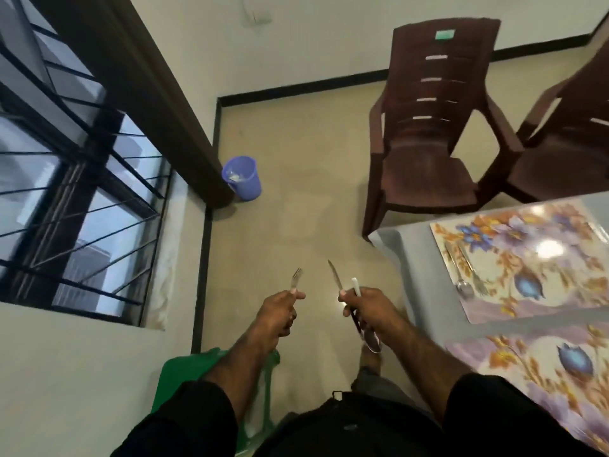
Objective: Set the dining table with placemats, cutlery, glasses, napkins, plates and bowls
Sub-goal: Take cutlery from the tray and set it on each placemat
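Observation:
My left hand [279, 311] grips a fork [296, 279] with its tines pointing away from me. A knife [335, 274] and a spoon [372, 338] are held together in my right hand [369, 308], the blade pointing forward and the spoon bowl hanging down toward me. Both hands are over the floor, left of the dining table [405, 245]. On the table lie two floral placemats, the far placemat [534, 258] carrying a spoon [461, 282] and a fork [478, 278], the near placemat [540, 384] bare in what shows.
Two brown plastic chairs [431, 127] stand at the table's far side. A blue bucket [242, 176] sits on the floor by a dark door frame [138, 80]. A barred window [72, 199] fills the left wall. A green plastic chair [184, 374] is below my left arm.

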